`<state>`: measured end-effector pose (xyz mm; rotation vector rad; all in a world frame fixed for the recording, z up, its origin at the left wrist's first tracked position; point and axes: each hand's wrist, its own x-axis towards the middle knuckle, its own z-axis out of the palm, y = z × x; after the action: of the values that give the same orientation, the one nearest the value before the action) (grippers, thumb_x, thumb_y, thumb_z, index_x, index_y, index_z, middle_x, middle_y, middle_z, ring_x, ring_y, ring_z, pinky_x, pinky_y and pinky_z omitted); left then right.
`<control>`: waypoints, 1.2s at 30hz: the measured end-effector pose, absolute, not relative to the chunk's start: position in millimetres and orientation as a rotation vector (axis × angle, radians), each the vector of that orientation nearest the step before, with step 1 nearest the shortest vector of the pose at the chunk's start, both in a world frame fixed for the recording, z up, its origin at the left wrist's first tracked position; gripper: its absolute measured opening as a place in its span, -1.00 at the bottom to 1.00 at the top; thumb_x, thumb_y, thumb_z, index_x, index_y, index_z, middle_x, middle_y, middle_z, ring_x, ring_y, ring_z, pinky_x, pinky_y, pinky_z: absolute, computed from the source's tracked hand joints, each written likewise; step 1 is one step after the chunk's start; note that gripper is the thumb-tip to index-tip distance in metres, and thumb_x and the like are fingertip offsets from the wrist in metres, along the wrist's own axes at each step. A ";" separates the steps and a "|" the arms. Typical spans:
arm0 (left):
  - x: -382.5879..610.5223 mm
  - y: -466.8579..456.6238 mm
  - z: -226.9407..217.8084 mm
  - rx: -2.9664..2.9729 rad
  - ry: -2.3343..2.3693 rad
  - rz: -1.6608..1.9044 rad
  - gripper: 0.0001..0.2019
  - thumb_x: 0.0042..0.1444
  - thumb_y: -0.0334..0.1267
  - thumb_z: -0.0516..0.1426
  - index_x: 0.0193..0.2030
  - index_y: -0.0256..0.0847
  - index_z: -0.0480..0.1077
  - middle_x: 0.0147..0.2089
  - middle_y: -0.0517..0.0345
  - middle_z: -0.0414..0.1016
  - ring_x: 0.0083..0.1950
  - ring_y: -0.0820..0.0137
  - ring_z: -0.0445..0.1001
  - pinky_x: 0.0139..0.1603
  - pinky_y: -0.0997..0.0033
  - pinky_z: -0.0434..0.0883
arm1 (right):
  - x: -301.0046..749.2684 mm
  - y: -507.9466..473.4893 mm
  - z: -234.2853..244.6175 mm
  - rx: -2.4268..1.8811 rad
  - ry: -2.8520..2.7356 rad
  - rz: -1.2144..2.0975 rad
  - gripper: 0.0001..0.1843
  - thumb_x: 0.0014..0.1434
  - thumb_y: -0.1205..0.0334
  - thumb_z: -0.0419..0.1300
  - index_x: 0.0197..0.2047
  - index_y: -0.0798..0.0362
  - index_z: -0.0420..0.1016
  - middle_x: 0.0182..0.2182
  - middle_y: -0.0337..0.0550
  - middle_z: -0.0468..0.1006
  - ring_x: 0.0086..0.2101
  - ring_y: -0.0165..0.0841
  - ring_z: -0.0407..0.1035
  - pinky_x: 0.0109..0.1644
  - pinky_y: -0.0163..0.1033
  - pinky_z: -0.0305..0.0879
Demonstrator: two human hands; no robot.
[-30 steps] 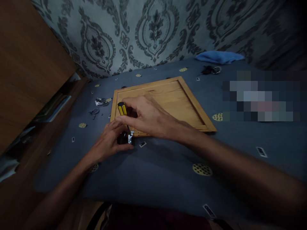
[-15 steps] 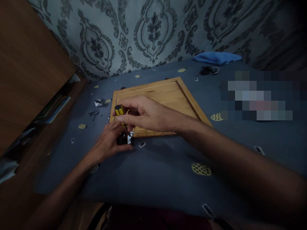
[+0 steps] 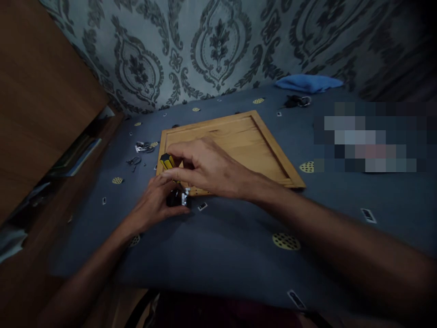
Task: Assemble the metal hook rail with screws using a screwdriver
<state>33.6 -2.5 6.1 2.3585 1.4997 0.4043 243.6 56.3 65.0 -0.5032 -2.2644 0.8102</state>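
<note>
A screwdriver (image 3: 167, 161) with a yellow and black handle is gripped in my right hand (image 3: 208, 166), fingers wrapped round it. It points down at the near left corner of a framed wooden panel (image 3: 235, 136); its tip is hidden by my hands. At that corner, my left hand (image 3: 159, 198) pinches a small silver metal hinge (image 3: 184, 198) against the panel's edge between thumb and fingers. Part of the hinge lies in shadow behind the fingers. Small holes run along the panel's near edge.
Left of the panel lie a silver metal fitting (image 3: 143, 146) and small dark metal pieces (image 3: 134, 161). A blue cloth (image 3: 309, 83) and a black object with a ring (image 3: 297, 101) lie at the back right. Wooden furniture (image 3: 44, 91) stands at the left; a patterned wall rises behind.
My right hand and the screwdriver have shifted slightly down, with the handle tilting a little to the left. My left hand stays at the panel's corner.
</note>
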 end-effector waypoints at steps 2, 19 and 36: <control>33.0 -2.6 5.7 2.359 1.495 0.415 -0.54 0.15 0.21 0.32 -0.03 -0.10 0.54 0.16 -0.06 0.56 0.23 -0.06 0.45 0.21 -0.10 0.40 | 241.7 54.7 64.2 -0.538 -2.269 0.761 -0.56 0.35 0.26 0.28 -0.46 0.01 0.11 -0.51 -0.39 0.22 -0.43 -0.46 0.09 -0.31 -0.25 -0.06; 32.2 -2.1 -0.9 2.385 1.465 0.491 -0.50 0.14 0.21 0.33 0.07 -0.04 0.54 0.18 -0.04 0.56 0.21 -0.06 0.45 0.19 -0.11 0.42 | 231.0 36.3 66.4 -0.890 -2.228 0.638 -0.81 0.38 0.28 0.24 -0.31 0.07 0.40 -0.48 -0.31 0.35 -0.42 -0.41 0.22 -0.33 -0.26 -0.03; 34.7 -1.8 7.3 2.392 1.481 0.423 -0.53 0.14 0.25 0.31 -0.09 -0.11 0.53 0.04 -0.03 0.58 0.10 0.00 0.49 0.13 -0.07 0.43 | 236.1 41.3 71.1 -0.739 -2.099 0.721 -0.70 0.39 0.25 0.23 -0.38 0.03 0.27 -0.45 -0.33 0.35 -0.40 -0.43 0.21 -0.29 -0.25 0.02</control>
<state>34.7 -1.8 7.3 2.3920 1.4813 0.4230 236.1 41.3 71.1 -0.7387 -2.0994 0.7210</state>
